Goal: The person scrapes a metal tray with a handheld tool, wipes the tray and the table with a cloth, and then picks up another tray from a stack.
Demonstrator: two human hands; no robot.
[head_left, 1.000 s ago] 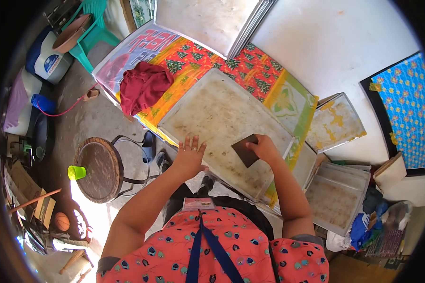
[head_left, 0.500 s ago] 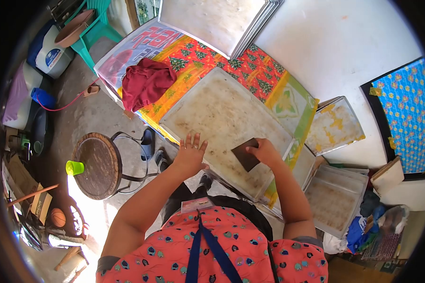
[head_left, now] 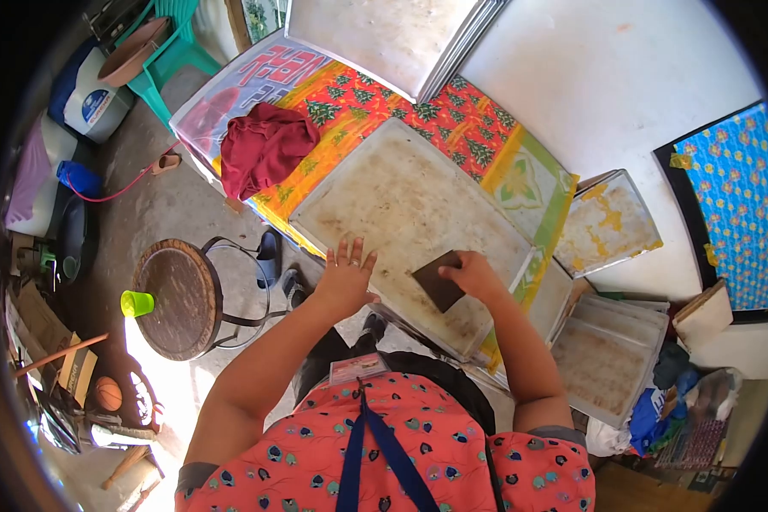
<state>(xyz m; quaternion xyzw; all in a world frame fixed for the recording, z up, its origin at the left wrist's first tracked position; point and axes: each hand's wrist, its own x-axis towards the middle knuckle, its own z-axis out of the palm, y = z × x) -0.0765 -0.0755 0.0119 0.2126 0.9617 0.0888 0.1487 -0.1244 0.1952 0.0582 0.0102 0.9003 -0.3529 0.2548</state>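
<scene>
A large, stained metal baking tray (head_left: 401,188) lies on the table in front of me. My right hand (head_left: 471,275) grips a dark, square, flat piece, possibly sandpaper (head_left: 438,282), against the right half of the tray's surface. On the tray's near left edge rests my left hand (head_left: 347,277), fingers spread and holding nothing. A crumpled maroon cloth (head_left: 264,149) sits on the table left of the tray.
A stack of metal trays (head_left: 384,43) stands at the table's far side. More trays (head_left: 602,358) lean at the right. At left are a round wooden stool (head_left: 177,299) with a green cup (head_left: 137,303) and a green chair (head_left: 179,55).
My right hand has shifted slightly to the left with the dark square piece. The left hand stays nearly in place, and the view has moved a little.
</scene>
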